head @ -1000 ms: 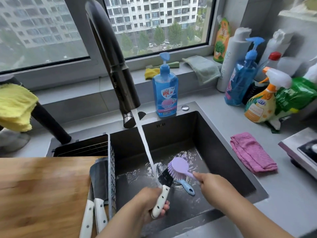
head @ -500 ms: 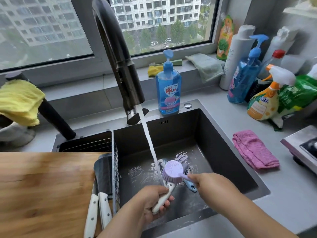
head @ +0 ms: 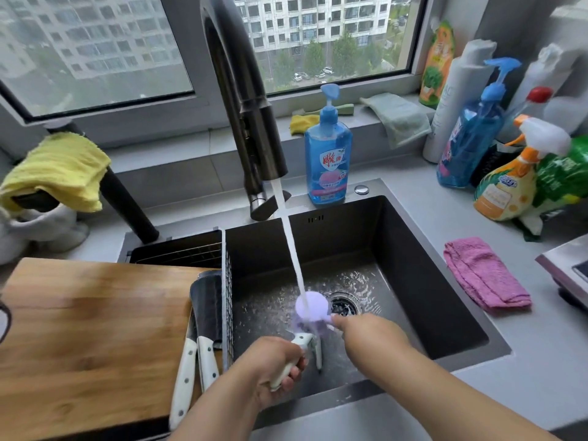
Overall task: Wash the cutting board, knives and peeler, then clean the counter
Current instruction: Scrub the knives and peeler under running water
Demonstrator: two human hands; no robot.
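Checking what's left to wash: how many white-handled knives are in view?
3: one in the left hand over the sink, scrubbed by the purple brush; two beside the cutting board.

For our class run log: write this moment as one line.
left hand grips white-handled knife | right hand scrubs with purple brush | faucet running

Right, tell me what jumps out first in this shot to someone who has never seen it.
The water stream falls from the dark faucet onto a purple brush at the middle of the sink. The right hand holds the brush there; the left hand grips a white knife handle beneath it. Left of the sink lies a wooden board, with two more knives at its edge.
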